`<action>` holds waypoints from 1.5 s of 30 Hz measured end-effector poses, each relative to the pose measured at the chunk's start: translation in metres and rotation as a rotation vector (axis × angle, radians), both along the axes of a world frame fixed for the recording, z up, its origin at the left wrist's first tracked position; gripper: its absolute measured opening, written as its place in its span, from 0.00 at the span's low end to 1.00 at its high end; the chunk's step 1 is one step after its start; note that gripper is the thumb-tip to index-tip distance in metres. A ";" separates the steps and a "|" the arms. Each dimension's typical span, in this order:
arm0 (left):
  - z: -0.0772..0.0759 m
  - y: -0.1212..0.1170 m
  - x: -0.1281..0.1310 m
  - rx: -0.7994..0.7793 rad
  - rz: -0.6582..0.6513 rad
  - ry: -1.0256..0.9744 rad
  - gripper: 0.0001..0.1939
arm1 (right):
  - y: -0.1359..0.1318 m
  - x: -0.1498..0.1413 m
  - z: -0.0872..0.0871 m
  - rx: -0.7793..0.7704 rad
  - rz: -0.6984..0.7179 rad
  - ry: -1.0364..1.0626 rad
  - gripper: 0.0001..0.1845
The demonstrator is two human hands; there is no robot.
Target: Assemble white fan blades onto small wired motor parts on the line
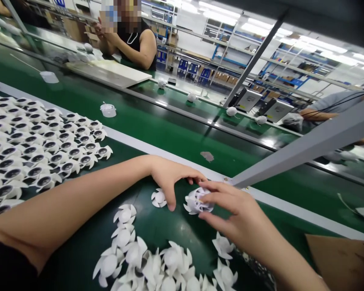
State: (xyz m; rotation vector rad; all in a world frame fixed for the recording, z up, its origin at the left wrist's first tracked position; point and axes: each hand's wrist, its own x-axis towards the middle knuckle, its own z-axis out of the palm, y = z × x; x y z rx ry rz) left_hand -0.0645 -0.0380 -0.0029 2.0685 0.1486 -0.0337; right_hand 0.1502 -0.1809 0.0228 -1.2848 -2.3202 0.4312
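My right hand (230,206) is closed around a white plastic bladed part (198,201), its fingers (218,190) curled over the top and its thumb below, so I'm grasping the part just above the green conveyor surface (182,226). My left hand (172,180) isn't clenched. It hangs loose and open beside the right, with its thumb (171,205) pointing down just beside a smaller white bladed piece (158,198), and its fingertips reach toward the held part. I can't tell whether they touch it.

Just below my hands lies a loose heap of white bladed pieces (172,262), some overlapping. To my left, many dark-centred bladed parts (39,145) sit in close rows on the same belt. A clear plastic cup (108,110) stands beyond them, and a cardboard sheet (341,262) lies at the lower right.

A grey metal beam (303,141) slants across my right side. Past it runs a second belt, with small white round pieces (191,97) spaced along it. Across from me, a co-worker (133,40) sits behind a pale board (109,72), and another person's arm (318,115) shows at the right. Blue shelving (227,60) stands in the background.
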 end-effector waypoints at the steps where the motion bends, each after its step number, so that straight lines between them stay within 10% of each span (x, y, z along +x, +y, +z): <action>1: 0.001 0.000 -0.001 -0.008 0.022 0.014 0.54 | -0.001 -0.004 -0.004 -0.018 0.025 -0.012 0.08; 10: -0.003 -0.005 0.010 0.050 0.180 0.081 0.41 | 0.005 -0.015 -0.013 -0.255 -0.112 -0.058 0.06; 23: 0.023 -0.010 0.002 0.261 0.194 0.357 0.36 | 0.013 -0.003 -0.006 -0.267 0.038 -0.079 0.04; 29: 0.041 -0.018 -0.014 0.427 0.249 0.682 0.32 | 0.014 0.036 0.004 0.026 -0.421 -0.380 0.14; 35: 0.029 -0.017 -0.005 0.336 0.162 0.506 0.17 | -0.006 0.055 0.010 -0.499 -0.291 -0.553 0.17; 45: 0.017 -0.026 0.014 0.452 0.167 0.149 0.11 | -0.002 0.021 0.007 -0.415 -0.393 -0.829 0.24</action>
